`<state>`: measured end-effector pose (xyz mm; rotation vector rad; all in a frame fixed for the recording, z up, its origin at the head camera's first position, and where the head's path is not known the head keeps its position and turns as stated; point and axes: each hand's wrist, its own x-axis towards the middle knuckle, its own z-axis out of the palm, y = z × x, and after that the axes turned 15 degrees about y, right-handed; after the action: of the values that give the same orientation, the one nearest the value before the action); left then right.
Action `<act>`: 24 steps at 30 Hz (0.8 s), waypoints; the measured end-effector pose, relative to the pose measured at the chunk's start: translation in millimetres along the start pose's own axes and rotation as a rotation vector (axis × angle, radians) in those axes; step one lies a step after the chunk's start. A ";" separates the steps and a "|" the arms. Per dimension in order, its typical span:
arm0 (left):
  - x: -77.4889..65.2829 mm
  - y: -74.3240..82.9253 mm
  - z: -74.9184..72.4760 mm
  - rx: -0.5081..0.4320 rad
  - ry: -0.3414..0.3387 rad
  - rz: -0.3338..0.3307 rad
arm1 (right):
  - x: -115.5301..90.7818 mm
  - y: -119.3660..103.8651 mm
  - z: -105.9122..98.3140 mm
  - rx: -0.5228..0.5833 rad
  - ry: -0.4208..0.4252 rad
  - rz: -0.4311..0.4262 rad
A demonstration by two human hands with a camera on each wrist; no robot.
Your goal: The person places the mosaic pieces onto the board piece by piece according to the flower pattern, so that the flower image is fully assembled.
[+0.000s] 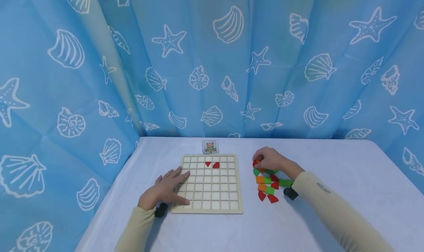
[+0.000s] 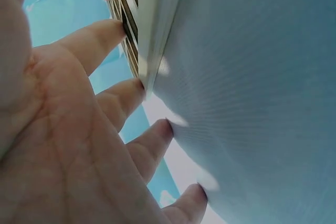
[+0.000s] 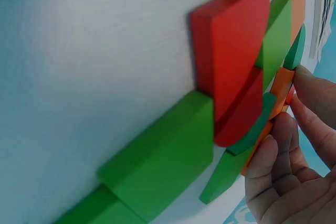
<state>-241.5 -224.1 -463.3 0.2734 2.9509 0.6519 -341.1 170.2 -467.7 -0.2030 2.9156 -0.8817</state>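
Beige sleeves [image 1: 334,207] lie nearest. Right of the board [image 1: 207,210], coloured blocks [image 1: 267,180] are strung nearward from the right hand [image 1: 272,159], its fingers bunched at their far end, any pinch unclear. The board's left edge is touched by the left hand [image 1: 165,189], fingers spread.

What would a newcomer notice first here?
Probably the blue, shell-printed curtain behind the white table. Next, the pale gridded board with two red pieces near its far edge, the left hand at its left side. Then the colourful loose pieces right of it, the right hand at their far end.
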 end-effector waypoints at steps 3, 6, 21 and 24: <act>1.9 0.0 0.4 0.009 0.004 -0.003 | 1.4 -2.2 -1.2 -0.017 0.010 -0.003; 2.9 -0.8 2.2 0.018 0.004 -0.006 | 2.2 -4.4 -1.3 -0.036 0.018 -0.012; 3.6 -4.2 5.9 0.022 -0.003 -0.010 | 11.8 -4.5 4.7 -0.038 0.103 0.008; 3.4 -4.1 4.6 0.026 -0.004 -0.004 | 14.7 0.6 4.3 0.017 0.085 0.018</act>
<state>-244.8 -225.2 -469.4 0.2704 2.9574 0.6117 -355.2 166.1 -472.3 -0.1410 2.9817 -0.9346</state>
